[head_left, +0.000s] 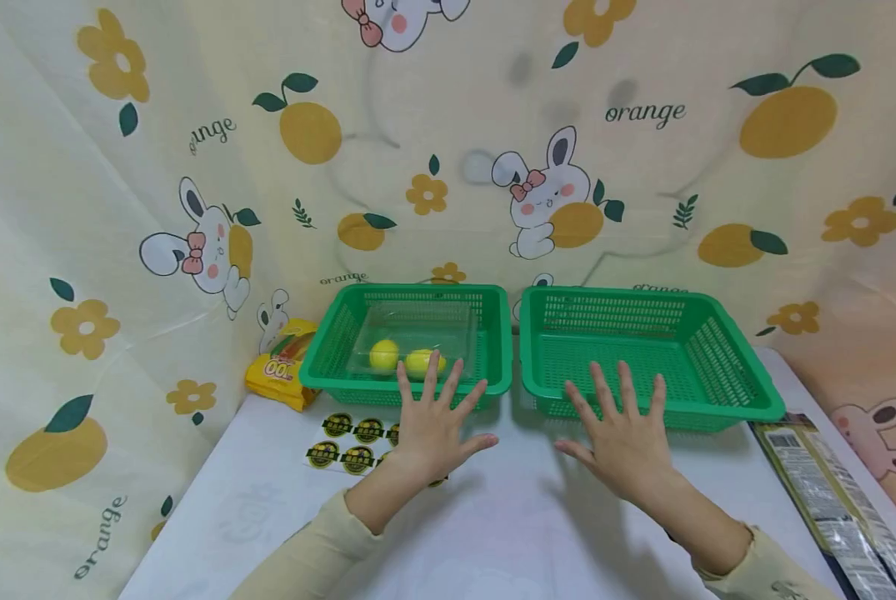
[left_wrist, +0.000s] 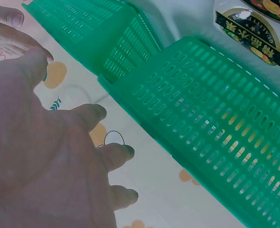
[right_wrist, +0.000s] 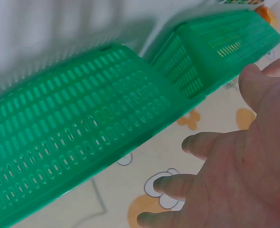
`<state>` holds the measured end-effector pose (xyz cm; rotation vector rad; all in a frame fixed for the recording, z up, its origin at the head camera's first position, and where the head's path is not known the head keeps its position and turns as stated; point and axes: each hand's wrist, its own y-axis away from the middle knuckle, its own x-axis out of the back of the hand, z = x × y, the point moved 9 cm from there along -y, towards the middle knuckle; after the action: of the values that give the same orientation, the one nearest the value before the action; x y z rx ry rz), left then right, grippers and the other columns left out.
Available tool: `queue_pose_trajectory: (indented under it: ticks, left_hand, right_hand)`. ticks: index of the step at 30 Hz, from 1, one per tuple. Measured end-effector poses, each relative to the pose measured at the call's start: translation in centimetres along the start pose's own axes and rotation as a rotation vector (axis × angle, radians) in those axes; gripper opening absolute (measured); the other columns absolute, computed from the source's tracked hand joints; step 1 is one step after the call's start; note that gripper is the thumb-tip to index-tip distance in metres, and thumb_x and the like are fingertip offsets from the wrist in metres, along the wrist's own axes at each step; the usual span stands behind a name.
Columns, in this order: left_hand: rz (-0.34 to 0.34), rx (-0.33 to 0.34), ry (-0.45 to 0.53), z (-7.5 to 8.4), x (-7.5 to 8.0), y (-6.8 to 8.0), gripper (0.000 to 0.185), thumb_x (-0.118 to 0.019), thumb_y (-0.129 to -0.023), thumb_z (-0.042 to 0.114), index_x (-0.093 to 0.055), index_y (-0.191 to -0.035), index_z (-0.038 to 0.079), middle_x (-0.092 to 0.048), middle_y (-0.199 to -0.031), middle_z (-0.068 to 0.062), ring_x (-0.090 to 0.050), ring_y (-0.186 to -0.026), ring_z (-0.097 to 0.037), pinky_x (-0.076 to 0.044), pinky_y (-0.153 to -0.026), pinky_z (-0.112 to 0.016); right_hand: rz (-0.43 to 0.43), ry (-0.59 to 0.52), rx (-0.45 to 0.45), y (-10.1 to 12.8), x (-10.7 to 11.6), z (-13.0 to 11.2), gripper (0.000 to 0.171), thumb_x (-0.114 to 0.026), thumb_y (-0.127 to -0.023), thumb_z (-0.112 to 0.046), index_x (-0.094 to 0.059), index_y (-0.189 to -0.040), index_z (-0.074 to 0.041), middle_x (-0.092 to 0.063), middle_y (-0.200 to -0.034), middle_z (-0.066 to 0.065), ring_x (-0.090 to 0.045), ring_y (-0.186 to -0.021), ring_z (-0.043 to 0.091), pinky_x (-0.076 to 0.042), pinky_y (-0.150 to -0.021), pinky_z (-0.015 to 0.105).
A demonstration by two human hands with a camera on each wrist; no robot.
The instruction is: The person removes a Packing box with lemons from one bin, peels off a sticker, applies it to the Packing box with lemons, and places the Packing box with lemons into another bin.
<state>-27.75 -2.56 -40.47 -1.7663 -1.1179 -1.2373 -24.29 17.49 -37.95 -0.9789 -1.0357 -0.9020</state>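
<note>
We start closest in, on the white table (head_left: 493,533), where two cream sleeves lead up to a pair of bare hands held palm down. The left hand (head_left: 428,429) hovers just in front of the left green basket (head_left: 327,375), fingers straight and fanned wide apart, holding nothing; its fingertips overlap that basket's front rim in the head view. From the left wrist camera we see the same hand (left_wrist: 40,161) with its fingers loosely spread beside the basket's slotted wall (left_wrist: 216,123). The right hand (head_left: 623,437) sits just in front of the right green basket (head_left: 748,400), fingers likewise apart and straight, gripping nothing, and the right wrist camera confirms it (right_wrist: 239,175) next to the slotted side (right_wrist: 73,133). Whether either palm touches the table we cannot tell. Just left of the left hand lies a sheet of round dark stickers (head_left: 346,442). Moving on, inside the left basket rests a clear plastic tray (head_left: 417,321) with two yellow lemons (head_left: 406,358) in it, just beyond the left hand's fingertips. The two baskets stand side by side, nearly touching. Left of the left basket lies a yellow packet (head_left: 278,375), and well right of the right basket a dark printed bag (head_left: 823,492). Behind the baskets hangs a rabbit-and-orange cloth (head_left: 448,142).
</note>
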Motion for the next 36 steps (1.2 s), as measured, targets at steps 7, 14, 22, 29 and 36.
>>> queue_pose_trajectory:
  ticks: [7, 14, 22, 29, 36]
  left_hand:
    - [0.022, 0.014, 0.09, -1.7, -0.6, 0.7, 0.08, -0.025, -0.09, 0.081, -0.013, -0.159, 0.041, -0.005, -0.167, -0.004, 0.009, -0.15, -0.038, 0.003, -0.11, -0.076]
    - [0.263, 0.171, 0.617, -8.1, -0.9, 1.7, 0.064, -0.05, -0.101, 0.053, -0.039, -0.154, 0.018, -0.027, -0.161, -0.016, -0.017, -0.149, -0.037, -0.006, -0.112, -0.073]
    - [0.773, 0.834, 2.012, -15.4, -5.9, 4.8, 0.065, -0.055, -0.096, 0.002, -0.022, -0.152, 0.01, -0.01, -0.156, -0.012, -0.02, -0.14, -0.029, -0.031, -0.112, -0.042]
    - [1.059, 1.033, 2.27, -15.5, -8.1, 5.5, 0.07, -0.045, -0.095, -0.009, -0.008, -0.154, 0.004, -0.017, -0.146, -0.017, -0.03, -0.124, -0.024, -0.038, -0.105, -0.034]
    - [1.115, 1.092, 2.144, -15.6, -10.9, 5.7, 0.064, -0.05, -0.094, -0.012, -0.025, -0.152, 0.001, -0.031, -0.129, -0.018, -0.044, -0.106, -0.021, -0.051, -0.096, -0.037]
  right_hand:
    - [0.006, -0.02, 0.015, -0.4, -0.3, -0.5, 0.079, -0.059, -0.09, -0.064, -0.044, -0.152, -0.018, -0.027, -0.158, 0.024, -0.015, -0.144, 0.053, -0.003, -0.107, 0.079]
    - [0.041, -0.024, -0.004, -1.3, 0.0, 0.2, 0.078, -0.062, -0.09, -0.059, -0.043, -0.152, -0.015, -0.03, -0.157, 0.026, -0.018, -0.144, 0.053, -0.005, -0.108, 0.078]
    - [0.085, -0.06, -0.023, -3.0, 0.8, 1.3, 0.077, -0.063, -0.094, -0.051, -0.04, -0.152, -0.007, -0.034, -0.152, 0.031, -0.026, -0.14, 0.052, -0.01, -0.106, 0.079]
    - [0.045, -0.178, -0.042, -4.1, 1.4, 1.2, 0.075, -0.057, -0.098, -0.048, -0.035, -0.153, -0.003, -0.031, -0.152, 0.033, -0.024, -0.141, 0.053, -0.009, -0.106, 0.079]
    - [0.018, -0.296, -0.034, -6.0, 1.5, 0.0, 0.072, -0.058, -0.099, -0.044, -0.036, -0.152, 0.0, -0.034, -0.151, 0.032, -0.028, -0.138, 0.052, -0.017, -0.105, 0.077]
